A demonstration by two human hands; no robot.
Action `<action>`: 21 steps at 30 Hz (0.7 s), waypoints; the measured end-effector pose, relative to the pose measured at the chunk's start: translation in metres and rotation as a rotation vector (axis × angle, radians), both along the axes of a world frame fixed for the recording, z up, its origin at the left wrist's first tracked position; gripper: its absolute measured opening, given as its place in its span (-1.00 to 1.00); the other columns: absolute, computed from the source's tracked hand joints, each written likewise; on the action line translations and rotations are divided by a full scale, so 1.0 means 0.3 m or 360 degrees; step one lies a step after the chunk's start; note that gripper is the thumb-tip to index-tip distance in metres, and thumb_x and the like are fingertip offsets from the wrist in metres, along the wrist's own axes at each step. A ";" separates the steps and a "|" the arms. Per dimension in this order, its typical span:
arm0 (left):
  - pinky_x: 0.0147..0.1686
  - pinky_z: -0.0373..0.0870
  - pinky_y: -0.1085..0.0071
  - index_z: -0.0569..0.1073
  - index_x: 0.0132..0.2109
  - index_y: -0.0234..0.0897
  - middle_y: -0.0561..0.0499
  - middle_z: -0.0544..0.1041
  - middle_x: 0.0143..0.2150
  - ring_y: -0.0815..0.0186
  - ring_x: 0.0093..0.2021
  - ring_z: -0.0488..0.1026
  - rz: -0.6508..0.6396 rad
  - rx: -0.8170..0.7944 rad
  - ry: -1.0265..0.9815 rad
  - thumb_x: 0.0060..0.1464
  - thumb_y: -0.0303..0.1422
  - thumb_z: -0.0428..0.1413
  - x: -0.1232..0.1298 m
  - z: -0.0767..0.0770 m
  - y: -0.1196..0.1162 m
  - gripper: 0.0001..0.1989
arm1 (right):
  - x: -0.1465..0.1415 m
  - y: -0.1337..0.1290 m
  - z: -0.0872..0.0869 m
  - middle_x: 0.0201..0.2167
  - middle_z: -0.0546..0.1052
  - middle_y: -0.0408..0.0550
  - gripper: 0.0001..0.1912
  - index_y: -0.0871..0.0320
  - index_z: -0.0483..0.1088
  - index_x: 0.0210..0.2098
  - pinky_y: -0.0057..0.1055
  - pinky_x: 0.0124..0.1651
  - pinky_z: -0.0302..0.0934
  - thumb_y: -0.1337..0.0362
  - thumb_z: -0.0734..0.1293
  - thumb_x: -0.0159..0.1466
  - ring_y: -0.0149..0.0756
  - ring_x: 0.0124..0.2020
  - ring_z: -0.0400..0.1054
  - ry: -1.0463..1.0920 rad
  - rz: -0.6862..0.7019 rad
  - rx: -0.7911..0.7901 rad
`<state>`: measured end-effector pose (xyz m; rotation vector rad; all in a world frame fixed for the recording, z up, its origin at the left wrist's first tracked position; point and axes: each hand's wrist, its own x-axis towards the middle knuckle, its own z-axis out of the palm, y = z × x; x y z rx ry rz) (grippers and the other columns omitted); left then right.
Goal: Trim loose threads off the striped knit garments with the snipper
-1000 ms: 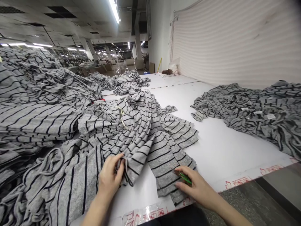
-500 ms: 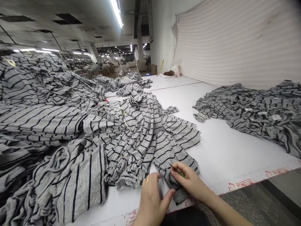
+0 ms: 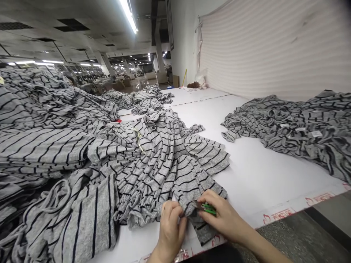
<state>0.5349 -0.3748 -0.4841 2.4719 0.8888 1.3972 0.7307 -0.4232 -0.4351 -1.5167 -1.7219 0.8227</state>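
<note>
My right hand is closed round green-handled thread snips, their dark blades pointing left toward the cloth. Just left of the blades, my left hand pinches the edge of a grey garment with black stripes. That garment lies at the near edge of a bunch of matching striped clothes. A pale yellow tie lies across the bunch. The exact spot where the blades meet the fabric is too small to make out.
Striped garments are piled high on the left. Another heap with white labels lies on the right of the white table. The near table edge has red print. Behind hangs a pale striped sheet.
My left hand has closed from a spread thumb into a pinch on the garment edge. The snips have come nearer to it, with more of the green handle showing. The view has shifted slightly.
</note>
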 end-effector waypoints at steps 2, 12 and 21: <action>-0.29 0.34 0.35 0.28 -0.27 -0.24 0.01 0.32 -0.33 0.29 -0.29 0.30 0.0001 0.0054 0.0019 0.03 -0.65 -0.02 -0.008 -0.001 0.005 -0.79 | 0.005 -0.003 0.017 -0.24 0.44 -0.11 -0.85 0.07 0.43 -0.18 -0.38 -0.13 0.21 0.31 0.29 0.25 -0.26 -0.19 0.35 0.0049 0.0058 -0.0073; -0.35 0.38 0.38 0.37 -0.24 -0.18 0.00 0.45 -0.32 0.30 -0.35 0.41 -0.0140 -0.0698 -0.0290 0.11 -0.49 0.04 -0.026 0.013 0.011 -0.89 | -0.044 0.024 -0.026 -0.33 0.42 -0.11 -0.83 0.10 0.34 -0.28 -0.39 -0.26 0.17 0.46 0.20 0.20 -0.26 -0.29 0.32 -0.0099 -0.0040 0.0089; -0.65 -0.03 0.57 0.42 -0.05 -0.29 0.19 0.21 -0.57 0.52 -0.66 0.06 -0.0192 -0.2186 -0.0839 0.04 -0.11 0.14 -0.011 0.047 0.027 -0.59 | -0.033 0.021 0.027 -0.25 0.44 -0.06 -0.81 0.08 0.42 -0.14 -0.37 -0.21 0.20 0.33 0.31 0.23 -0.22 -0.25 0.35 -0.0338 0.0046 0.0096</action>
